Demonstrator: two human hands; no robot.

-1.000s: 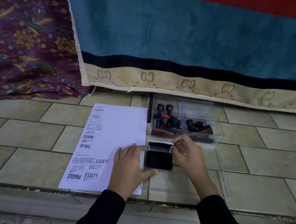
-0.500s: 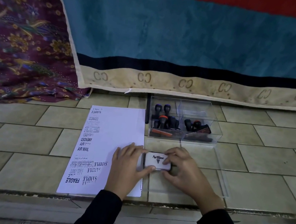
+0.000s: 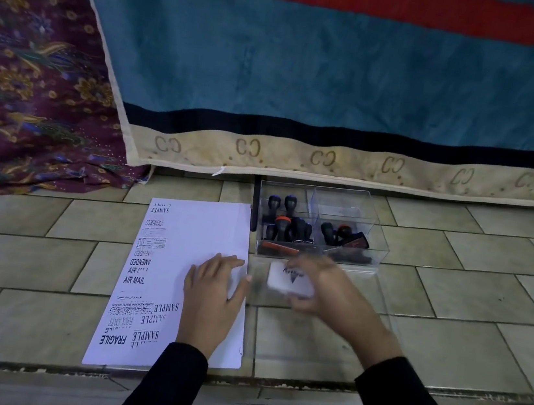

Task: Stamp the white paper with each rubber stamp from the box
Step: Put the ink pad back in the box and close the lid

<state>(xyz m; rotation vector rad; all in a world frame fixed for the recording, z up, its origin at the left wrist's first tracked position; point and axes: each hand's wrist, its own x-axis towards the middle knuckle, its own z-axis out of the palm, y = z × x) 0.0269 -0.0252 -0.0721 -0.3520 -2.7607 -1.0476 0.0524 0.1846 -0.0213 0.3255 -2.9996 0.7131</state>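
Observation:
The white paper (image 3: 190,260) lies on the tiled floor with several stamped words down its left side. My left hand (image 3: 212,297) rests flat on the sheet's right part, fingers apart. My right hand (image 3: 324,295), blurred, grips the closed white ink pad (image 3: 289,280) just right of the paper. Behind it stands a clear plastic box (image 3: 316,253) with two compartments, each holding several black-handled rubber stamps (image 3: 286,225).
The box's clear lid (image 3: 377,305) lies flat on the tiles under and right of the ink pad. A striped blanket (image 3: 343,76) hangs behind, and patterned purple cloth (image 3: 32,69) lies at the left. A floor step edge (image 3: 235,381) runs near me.
The ink pad stood open one second ago; its white lid was then shut by both hands. Now my left hand has left it for the paper, and my right hand moves the pad.

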